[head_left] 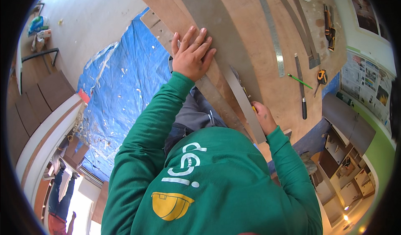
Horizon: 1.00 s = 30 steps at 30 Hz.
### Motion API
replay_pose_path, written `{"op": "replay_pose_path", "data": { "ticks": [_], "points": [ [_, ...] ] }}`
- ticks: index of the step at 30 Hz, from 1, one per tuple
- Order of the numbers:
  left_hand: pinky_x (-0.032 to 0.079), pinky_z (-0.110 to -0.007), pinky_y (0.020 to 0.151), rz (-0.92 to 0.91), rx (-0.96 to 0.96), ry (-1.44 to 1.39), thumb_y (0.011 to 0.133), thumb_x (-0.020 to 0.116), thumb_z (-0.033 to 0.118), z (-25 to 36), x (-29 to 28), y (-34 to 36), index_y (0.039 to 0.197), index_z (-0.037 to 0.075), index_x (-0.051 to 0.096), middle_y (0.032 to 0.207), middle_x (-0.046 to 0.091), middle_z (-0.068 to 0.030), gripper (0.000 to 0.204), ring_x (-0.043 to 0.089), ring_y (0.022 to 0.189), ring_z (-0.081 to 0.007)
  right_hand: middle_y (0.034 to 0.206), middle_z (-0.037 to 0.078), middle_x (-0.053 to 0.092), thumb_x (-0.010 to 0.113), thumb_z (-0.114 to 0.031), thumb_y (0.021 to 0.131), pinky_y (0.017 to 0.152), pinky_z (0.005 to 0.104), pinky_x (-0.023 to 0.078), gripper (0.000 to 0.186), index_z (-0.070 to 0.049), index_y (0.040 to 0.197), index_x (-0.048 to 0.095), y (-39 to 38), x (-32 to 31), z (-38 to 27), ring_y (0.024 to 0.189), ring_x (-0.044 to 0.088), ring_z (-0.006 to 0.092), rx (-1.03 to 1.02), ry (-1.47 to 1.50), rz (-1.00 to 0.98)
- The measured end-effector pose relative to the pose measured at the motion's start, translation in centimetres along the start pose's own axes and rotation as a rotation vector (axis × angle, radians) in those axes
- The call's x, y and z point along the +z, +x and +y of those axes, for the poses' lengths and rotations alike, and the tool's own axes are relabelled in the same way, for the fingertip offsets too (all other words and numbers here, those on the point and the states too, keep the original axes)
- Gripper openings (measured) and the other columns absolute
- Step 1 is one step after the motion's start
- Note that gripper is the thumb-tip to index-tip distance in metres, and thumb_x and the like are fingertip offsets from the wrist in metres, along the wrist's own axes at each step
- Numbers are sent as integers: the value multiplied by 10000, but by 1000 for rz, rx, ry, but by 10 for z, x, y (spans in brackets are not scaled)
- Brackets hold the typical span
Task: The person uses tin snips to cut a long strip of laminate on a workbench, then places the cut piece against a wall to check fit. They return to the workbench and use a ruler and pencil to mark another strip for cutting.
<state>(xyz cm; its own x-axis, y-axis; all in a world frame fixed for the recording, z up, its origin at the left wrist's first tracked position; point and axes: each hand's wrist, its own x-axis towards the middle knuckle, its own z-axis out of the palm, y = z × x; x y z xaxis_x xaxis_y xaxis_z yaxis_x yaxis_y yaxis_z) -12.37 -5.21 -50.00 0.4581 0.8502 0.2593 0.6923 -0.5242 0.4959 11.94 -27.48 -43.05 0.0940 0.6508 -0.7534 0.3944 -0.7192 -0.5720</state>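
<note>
My left hand (192, 53) lies with fingers spread, pressing on a long grey-brown laminate strip (188, 1) on a plywood worktop (234, 34). Lower right, my right hand (262, 116) is closed on a yellow-handled tool (253, 108), probably a knife, mostly hidden behind a thin tilted light-grey strip (241, 97). To the right lie a steel ruler (269, 32), a green pencil (299, 80), a black-handled tool (301, 93), an orange tape measure (321, 77), utility knives (329, 26) and narrow dark strips (307, 34).
A blue plastic sheet (115, 80) covers floor on my left. Dark panels (39, 101), a metal frame (41, 55) and bags (37, 30) stand at far left. Another person (62, 193) is at lower left. Newspaper (363, 84) covers the right wall, near cabinets (346, 168).
</note>
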Motion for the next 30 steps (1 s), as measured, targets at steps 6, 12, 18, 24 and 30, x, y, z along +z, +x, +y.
{"op": "replay_pose_path", "data": {
  "ticks": [6, 12, 18, 24, 30],
  "points": [
    [188, -564, 1258, -6, -8, 0, 942, 752, 343, 0, 1, 1, 1239, 159, 767, 1464, 650, -22, 349, 468, 1480, -276, 1001, 254, 713, 648, -303, 978, 795, 412, 544, 366, 42, 1097, 677, 7, 4, 26, 931, 698, 414, -48, 48, 5],
    [179, -561, 1261, -12, -7, -11, 946, 748, 336, 0, 1, 2, 1240, 155, 767, 1463, 652, -23, 346, 461, 1485, -275, 877, 136, 678, 566, -191, 1039, 655, 314, 540, 223, 16, 1080, 639, 9, 3, 38, 760, 670, 222, -65, 86, -55],
    [188, -558, 1255, -16, -9, -11, 940, 755, 325, 1, 0, 2, 1238, 152, 768, 1457, 658, -23, 345, 467, 1481, -279, 1032, 275, 705, 644, -243, 984, 810, 426, 542, 348, 64, 1145, 663, 3, -2, 2, 950, 686, 436, -66, -38, 12],
    [190, -555, 1254, -20, -6, -13, 937, 759, 328, 0, -1, 3, 1238, 152, 769, 1447, 667, -26, 348, 475, 1474, -279, 1031, 281, 702, 640, -260, 987, 811, 433, 539, 364, 69, 1141, 660, 5, -2, -6, 947, 682, 443, -54, -24, -8],
    [190, -552, 1253, -17, -8, -12, 937, 759, 337, 1, -1, 3, 1238, 154, 770, 1441, 671, -26, 352, 477, 1473, -277, 970, 259, 699, 664, -305, 976, 768, 414, 539, 386, 60, 1100, 674, 10, 0, 16, 875, 691, 390, -34, 101, -24]
  ]
}}
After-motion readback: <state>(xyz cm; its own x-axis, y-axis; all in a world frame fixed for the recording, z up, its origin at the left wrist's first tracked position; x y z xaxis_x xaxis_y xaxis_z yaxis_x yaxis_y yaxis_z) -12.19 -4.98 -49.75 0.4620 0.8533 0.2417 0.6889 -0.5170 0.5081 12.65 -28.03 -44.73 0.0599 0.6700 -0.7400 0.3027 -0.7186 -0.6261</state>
